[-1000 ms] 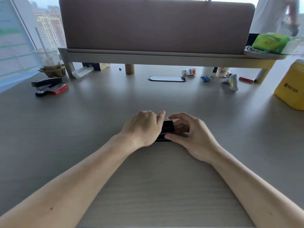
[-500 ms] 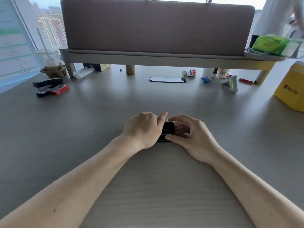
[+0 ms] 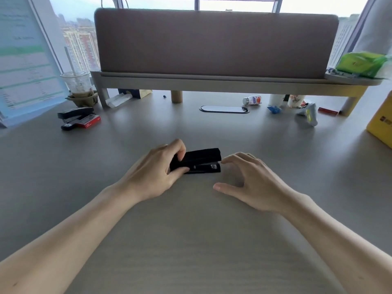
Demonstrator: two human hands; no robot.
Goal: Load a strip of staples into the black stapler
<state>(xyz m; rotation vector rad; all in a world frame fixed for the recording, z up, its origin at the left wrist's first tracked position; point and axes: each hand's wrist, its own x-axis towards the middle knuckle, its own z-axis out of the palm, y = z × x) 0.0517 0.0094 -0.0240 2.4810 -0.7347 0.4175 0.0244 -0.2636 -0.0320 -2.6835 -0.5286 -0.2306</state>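
Note:
A black stapler (image 3: 201, 160) lies on the grey desk (image 3: 191, 240) in front of me, its top closed down and its front end pointing right. My left hand (image 3: 157, 172) grips its rear end, thumb under and fingers over. My right hand (image 3: 248, 179) hovers just right of the stapler's front, fingers spread, holding nothing. No loose strip of staples is visible.
A second black stapler (image 3: 74, 117) and a red staple box (image 3: 89, 122) lie at the far left. An iced drink cup (image 3: 77, 85), a raised shelf with a screen (image 3: 212, 81), small bottles (image 3: 252, 100), wrappers and a yellow box (image 3: 381, 124) line the back and right.
My right hand has let go of the stapler and drawn back to the right with fingers spread. The stapler's front half is now uncovered. My left hand stays on its rear.

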